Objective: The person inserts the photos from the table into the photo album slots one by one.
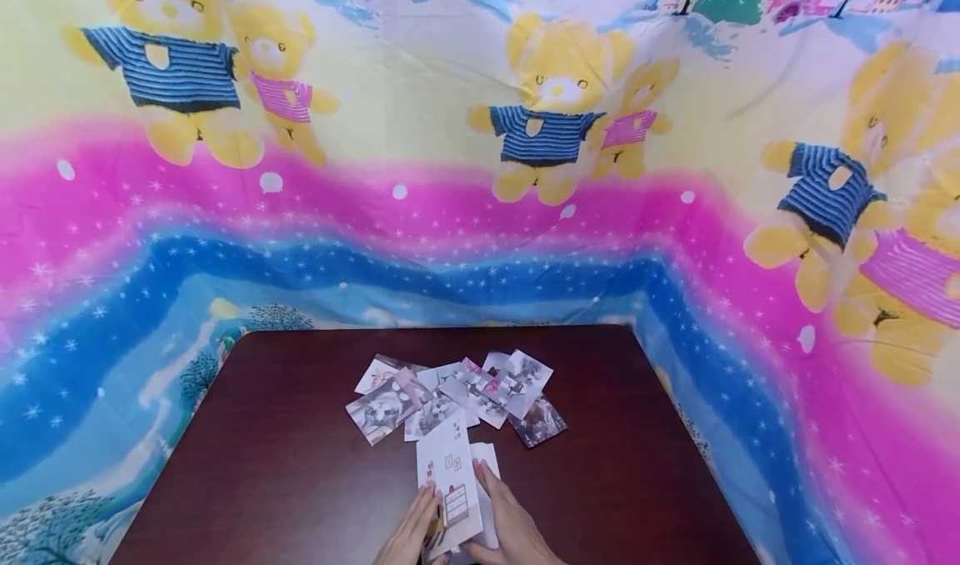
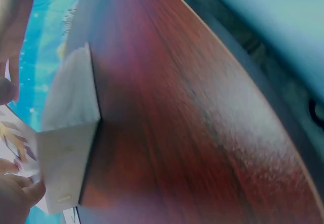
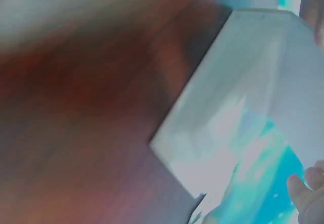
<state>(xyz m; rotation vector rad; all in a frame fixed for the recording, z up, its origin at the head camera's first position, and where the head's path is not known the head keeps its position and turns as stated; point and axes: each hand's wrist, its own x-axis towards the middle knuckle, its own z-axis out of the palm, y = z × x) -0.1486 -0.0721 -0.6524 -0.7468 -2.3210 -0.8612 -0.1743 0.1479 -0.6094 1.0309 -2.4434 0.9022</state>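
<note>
The box (image 1: 454, 477) is held between the left hand (image 1: 412, 525), gripping one side, and the right hand (image 1: 512, 525), gripping the other. Photos (image 1: 450, 388) lie beyond both hands, on the table (image 1: 300, 457).

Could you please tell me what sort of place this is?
Probably a makeshift indoor workspace: a bear-print cloth hangs around a dark brown table, where printed cards lie overlapping.

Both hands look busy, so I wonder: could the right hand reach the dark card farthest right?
Probably yes, if the right hand releases the white box: nothing visible blocks its way to the dark card, partly under another card.
</note>
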